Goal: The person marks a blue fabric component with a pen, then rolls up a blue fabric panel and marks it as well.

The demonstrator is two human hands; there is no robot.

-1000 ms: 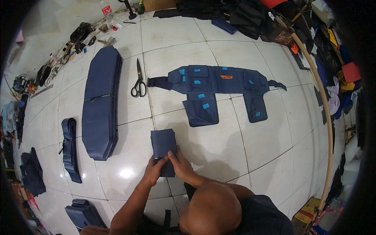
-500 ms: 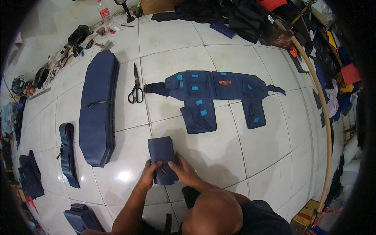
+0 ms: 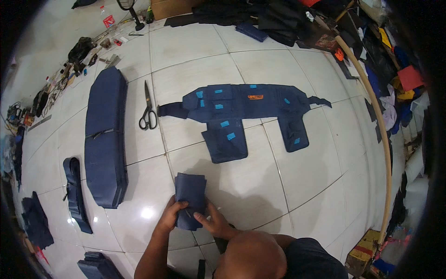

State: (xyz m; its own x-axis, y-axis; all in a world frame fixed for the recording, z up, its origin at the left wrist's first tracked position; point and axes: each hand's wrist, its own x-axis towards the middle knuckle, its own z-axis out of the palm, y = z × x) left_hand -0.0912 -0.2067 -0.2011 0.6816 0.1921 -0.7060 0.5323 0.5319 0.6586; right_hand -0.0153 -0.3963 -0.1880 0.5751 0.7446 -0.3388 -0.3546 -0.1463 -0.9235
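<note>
The left hand [image 3: 172, 212] is closed on the left edge of a dark blue cloth bundle [image 3: 191, 189], its thumb lying across the top, and the right hand [image 3: 216, 221] grips the lower right edge, thumb on top too, so the bundle is held between the two, above the floor tiles in front of the person. Its pieces look already gathered into one stack, though their edges do not quite line up; a small dark strip [image 3: 188, 214] shows near the thumbs, and whether it is fastened around the bundle cannot be told, so how much is left to do on it is unclear. From the far left, a heap of dark cloth [image 3: 37, 221] lies loose, then comes a folded strap [image 3: 75, 200] with a tie about its middle, and a small stack [image 3: 99, 267] cut off by the lower edge. Next to these, a long stack [image 3: 104, 162] of blue pieces is already bound by a narrow tie [image 3: 101, 134]. Just beside it lie black scissors [image 3: 148, 108], held by neither hand. Further right, a blue belt [image 3: 244, 104] is spread flat, pockets and light blue patches showing, well apart from a wooden pole [image 3: 382, 128]
</note>
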